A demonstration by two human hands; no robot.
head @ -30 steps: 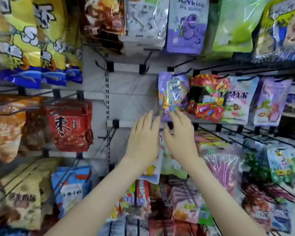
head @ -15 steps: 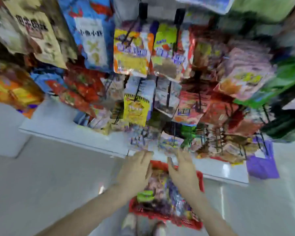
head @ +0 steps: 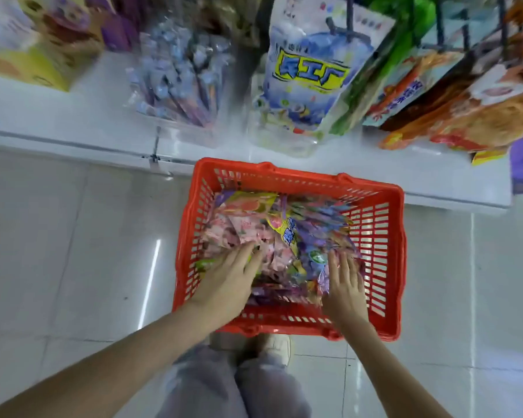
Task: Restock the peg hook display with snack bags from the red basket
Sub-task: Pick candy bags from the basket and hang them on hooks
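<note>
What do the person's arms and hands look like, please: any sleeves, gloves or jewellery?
Both forearms are bare up to the frame edge, with no sleeves in view. The left hand and right hand wear no gloves; no watch, bracelet or ring shows.

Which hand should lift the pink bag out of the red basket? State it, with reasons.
Left. The left hand lies with its fingertips on the pink bag at the left side of the red basket. The right hand rests on the purple bags at the right side, farther from it.
</note>
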